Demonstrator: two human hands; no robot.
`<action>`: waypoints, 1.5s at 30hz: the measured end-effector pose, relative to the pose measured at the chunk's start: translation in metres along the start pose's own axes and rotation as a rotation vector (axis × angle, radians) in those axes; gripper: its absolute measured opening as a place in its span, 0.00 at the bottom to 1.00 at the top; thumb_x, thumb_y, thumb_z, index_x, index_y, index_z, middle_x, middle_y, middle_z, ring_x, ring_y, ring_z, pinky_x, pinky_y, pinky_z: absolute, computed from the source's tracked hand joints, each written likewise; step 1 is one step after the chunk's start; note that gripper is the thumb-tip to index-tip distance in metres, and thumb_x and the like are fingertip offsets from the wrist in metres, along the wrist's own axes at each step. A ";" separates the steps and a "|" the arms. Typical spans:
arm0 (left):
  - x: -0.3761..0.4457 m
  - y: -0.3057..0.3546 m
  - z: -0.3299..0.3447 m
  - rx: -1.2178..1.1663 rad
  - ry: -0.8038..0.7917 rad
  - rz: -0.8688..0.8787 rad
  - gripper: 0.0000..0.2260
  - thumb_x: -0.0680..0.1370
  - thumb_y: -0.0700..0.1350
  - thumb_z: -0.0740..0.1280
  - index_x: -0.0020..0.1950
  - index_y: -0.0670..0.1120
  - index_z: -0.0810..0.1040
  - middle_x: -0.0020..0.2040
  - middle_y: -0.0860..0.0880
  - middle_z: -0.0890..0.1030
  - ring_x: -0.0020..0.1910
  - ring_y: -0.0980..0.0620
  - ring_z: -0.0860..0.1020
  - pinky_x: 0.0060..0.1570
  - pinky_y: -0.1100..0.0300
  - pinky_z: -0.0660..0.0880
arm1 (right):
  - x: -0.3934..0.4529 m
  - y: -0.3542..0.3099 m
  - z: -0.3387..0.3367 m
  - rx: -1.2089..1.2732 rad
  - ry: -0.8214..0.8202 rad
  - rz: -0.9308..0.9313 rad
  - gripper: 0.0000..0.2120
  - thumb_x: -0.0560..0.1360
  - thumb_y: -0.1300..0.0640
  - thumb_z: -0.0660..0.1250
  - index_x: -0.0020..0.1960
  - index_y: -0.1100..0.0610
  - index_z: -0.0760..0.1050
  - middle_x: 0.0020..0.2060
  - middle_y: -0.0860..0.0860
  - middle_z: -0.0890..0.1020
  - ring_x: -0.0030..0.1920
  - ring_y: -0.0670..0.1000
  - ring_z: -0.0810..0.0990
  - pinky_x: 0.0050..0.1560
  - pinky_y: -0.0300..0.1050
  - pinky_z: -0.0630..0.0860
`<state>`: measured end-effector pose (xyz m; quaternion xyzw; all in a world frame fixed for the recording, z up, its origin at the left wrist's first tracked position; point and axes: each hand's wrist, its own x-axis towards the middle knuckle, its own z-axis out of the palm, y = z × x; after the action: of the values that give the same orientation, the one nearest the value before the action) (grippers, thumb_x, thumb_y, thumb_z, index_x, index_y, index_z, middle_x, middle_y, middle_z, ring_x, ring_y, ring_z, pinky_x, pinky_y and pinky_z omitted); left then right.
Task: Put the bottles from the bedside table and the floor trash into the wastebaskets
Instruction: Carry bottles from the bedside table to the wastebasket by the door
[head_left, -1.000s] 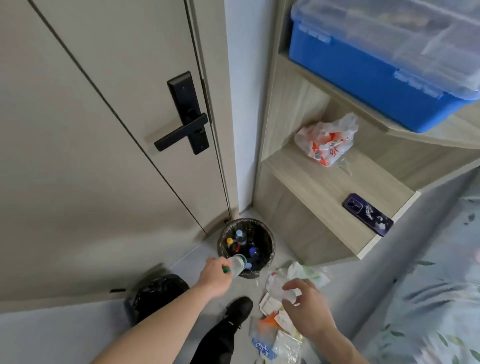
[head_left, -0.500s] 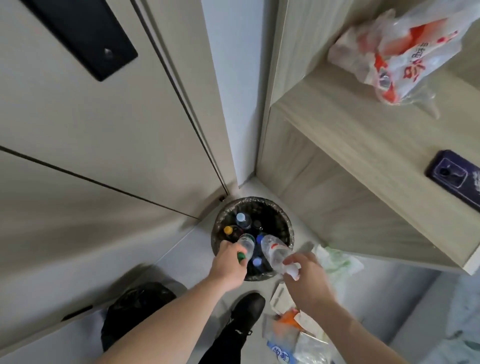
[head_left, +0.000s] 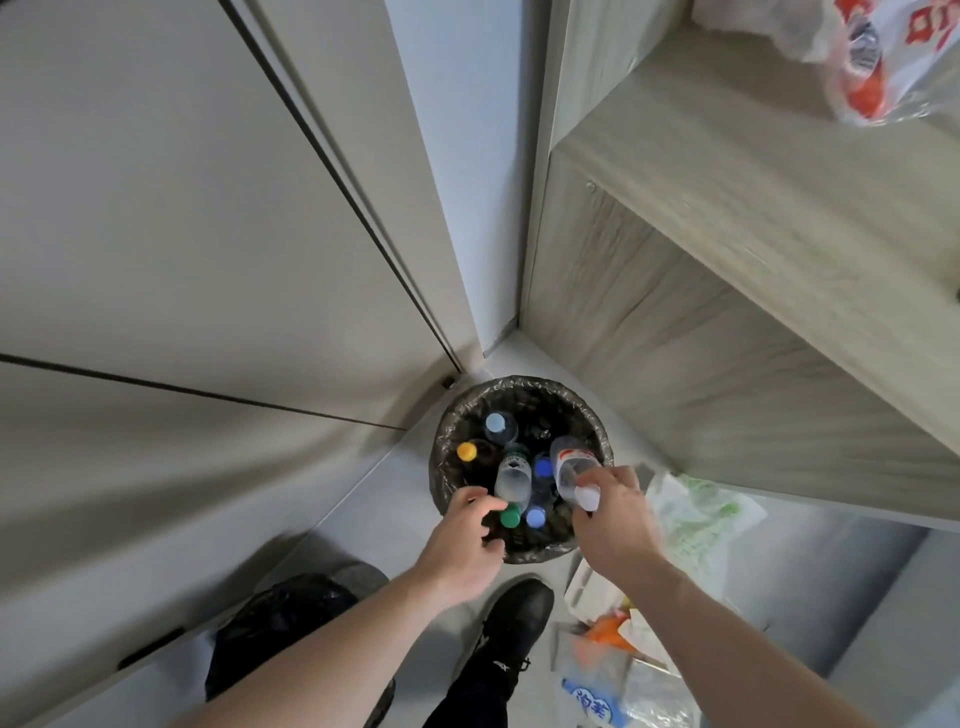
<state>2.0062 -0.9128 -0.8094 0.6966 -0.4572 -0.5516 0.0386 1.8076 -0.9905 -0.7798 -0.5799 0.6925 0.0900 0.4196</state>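
Head view is showing both hands over the round black-lined wastebasket (head_left: 448, 431). Left hand (head_left: 464, 545) is hovering with fingers loosely spread beside the clear green-capped plastic bottle (head_left: 511, 480), which is dropping cap-toward-hand into the basket. Right hand (head_left: 613, 525) is pinching the clear white-capped plastic bottle (head_left: 569, 467) by its neck, base pointing away over the rim.

Risk: the basket is filling; either bottle may bounce off the packed bottles and roll onto the floor.

Count: roughly seven bottles at the basket, two wastebaskets including the black-bagged wastebasket (head_left: 280, 618) below the left forearm.
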 end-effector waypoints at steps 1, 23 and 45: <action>-0.006 -0.001 -0.003 0.010 0.014 -0.002 0.19 0.81 0.41 0.65 0.72 0.51 0.73 0.68 0.60 0.63 0.60 0.53 0.78 0.62 0.61 0.77 | -0.001 0.000 0.001 0.007 -0.019 0.008 0.22 0.76 0.62 0.65 0.68 0.50 0.75 0.66 0.49 0.71 0.51 0.52 0.75 0.48 0.44 0.74; -0.314 0.158 -0.037 0.400 0.021 0.198 0.18 0.82 0.46 0.63 0.72 0.54 0.71 0.74 0.59 0.60 0.64 0.54 0.74 0.66 0.61 0.69 | -0.347 0.008 -0.126 0.230 -0.043 -0.088 0.24 0.78 0.56 0.68 0.73 0.47 0.70 0.76 0.45 0.64 0.54 0.44 0.75 0.60 0.34 0.67; -0.631 0.303 0.157 0.785 -0.150 0.767 0.25 0.80 0.49 0.63 0.78 0.57 0.65 0.81 0.57 0.53 0.80 0.53 0.53 0.79 0.47 0.56 | -0.776 0.228 -0.157 0.353 0.314 0.063 0.35 0.78 0.40 0.67 0.80 0.37 0.54 0.81 0.40 0.51 0.75 0.51 0.68 0.74 0.52 0.68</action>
<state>1.7167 -0.5884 -0.2384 0.4010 -0.8508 -0.3344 -0.0584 1.5131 -0.4502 -0.2313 -0.4826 0.7720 -0.1105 0.3986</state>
